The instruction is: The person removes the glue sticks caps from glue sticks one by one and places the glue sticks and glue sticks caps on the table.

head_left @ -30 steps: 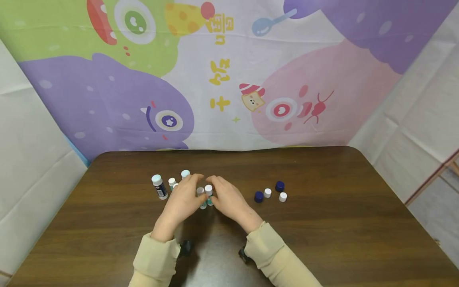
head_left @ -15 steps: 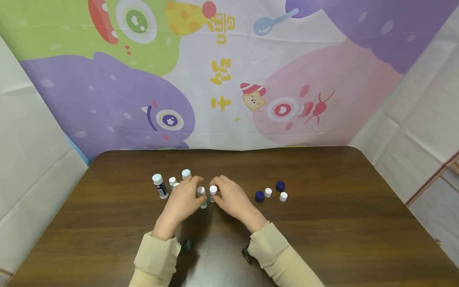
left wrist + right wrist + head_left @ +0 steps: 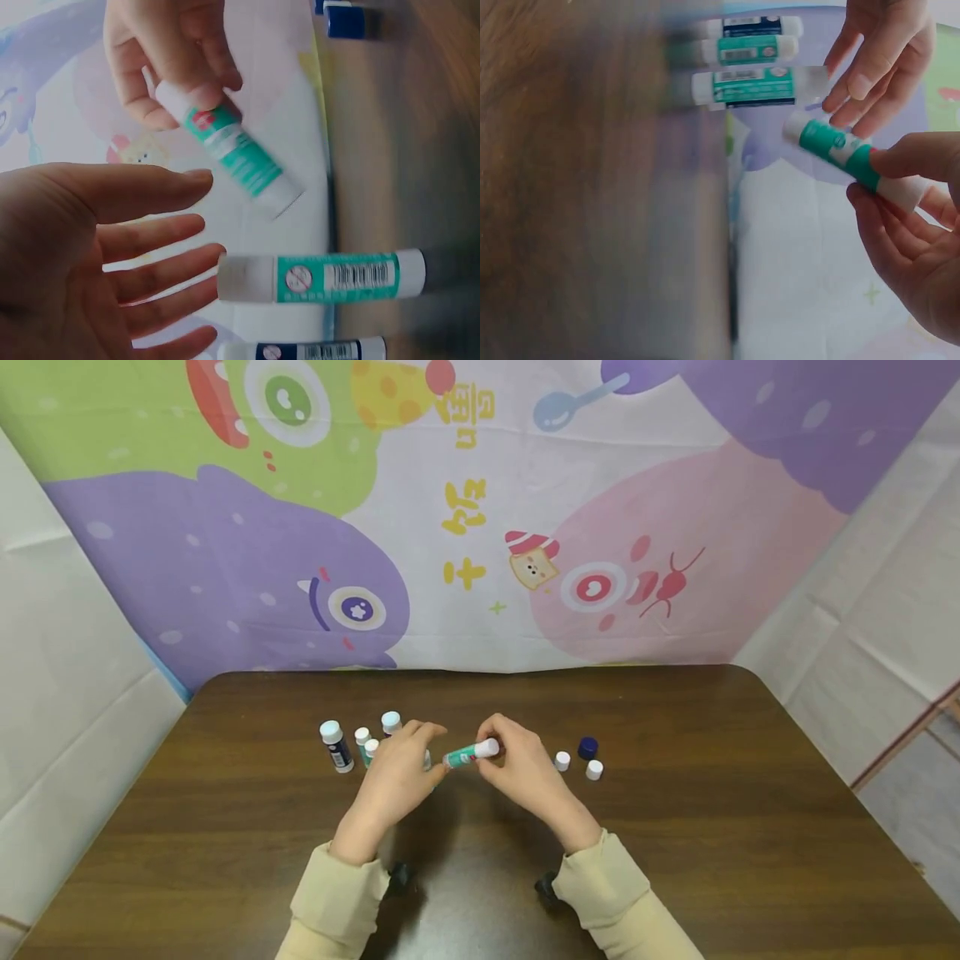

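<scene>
My right hand [image 3: 528,772] pinches a green glue stick [image 3: 461,755] near its white cap end. The stick is tilted, its other end pointing at my left hand [image 3: 397,772]. In the left wrist view, the thumb and fingers of my left hand [image 3: 150,247] are spread and hold nothing. Right at those fingertips is the white top of another green glue stick [image 3: 337,276], standing upright on the table; in the head view my left hand mostly hides it. The right wrist view shows the held glue stick [image 3: 836,146] between thumb and fingers.
Left of my left hand stand a dark blue glue stick [image 3: 337,747], small green ones [image 3: 363,739] and another white-capped stick [image 3: 391,722]. To the right lie a blue cap [image 3: 588,747] and white caps [image 3: 595,769]. A patterned cloth [image 3: 465,635] hangs behind the table [image 3: 675,860].
My right hand has lifted one green glue stick from beside the other, carried it right and tilted it over. My left hand has shifted slightly right. A second blue cap is now hidden behind my right hand.
</scene>
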Tool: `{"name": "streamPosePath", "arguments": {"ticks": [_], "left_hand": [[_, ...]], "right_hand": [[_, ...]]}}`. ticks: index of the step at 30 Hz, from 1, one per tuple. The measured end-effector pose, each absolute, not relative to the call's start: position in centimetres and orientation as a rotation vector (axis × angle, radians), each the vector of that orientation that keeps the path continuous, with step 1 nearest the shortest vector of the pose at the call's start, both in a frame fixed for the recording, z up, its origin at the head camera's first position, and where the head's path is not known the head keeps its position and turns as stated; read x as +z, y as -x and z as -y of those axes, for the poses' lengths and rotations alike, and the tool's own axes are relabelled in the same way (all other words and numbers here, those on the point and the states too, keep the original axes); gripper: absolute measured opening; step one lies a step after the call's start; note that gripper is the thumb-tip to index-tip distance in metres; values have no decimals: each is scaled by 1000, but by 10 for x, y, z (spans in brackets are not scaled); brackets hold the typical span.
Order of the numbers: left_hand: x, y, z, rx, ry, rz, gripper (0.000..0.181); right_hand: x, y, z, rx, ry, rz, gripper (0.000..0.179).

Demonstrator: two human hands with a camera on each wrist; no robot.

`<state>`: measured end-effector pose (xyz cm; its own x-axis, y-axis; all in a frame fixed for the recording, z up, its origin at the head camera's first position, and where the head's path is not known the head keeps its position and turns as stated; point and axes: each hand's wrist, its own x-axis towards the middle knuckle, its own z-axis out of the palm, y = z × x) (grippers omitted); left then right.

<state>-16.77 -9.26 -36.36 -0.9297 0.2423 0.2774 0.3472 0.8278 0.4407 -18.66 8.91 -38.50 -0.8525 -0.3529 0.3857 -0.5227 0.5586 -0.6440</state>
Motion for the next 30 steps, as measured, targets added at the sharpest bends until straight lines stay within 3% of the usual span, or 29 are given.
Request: {"name": "streamPosePath", "arguments": {"ticks": [18, 30], "left_hand": [[-349, 156, 77, -697, 622, 2536, 20], [-340, 153, 81, -662, 662, 2471, 18]], "right_hand": [[-356, 169, -98, 1699, -692, 2473, 21], [-325, 151, -97, 1561, -781, 2435, 18]]}}
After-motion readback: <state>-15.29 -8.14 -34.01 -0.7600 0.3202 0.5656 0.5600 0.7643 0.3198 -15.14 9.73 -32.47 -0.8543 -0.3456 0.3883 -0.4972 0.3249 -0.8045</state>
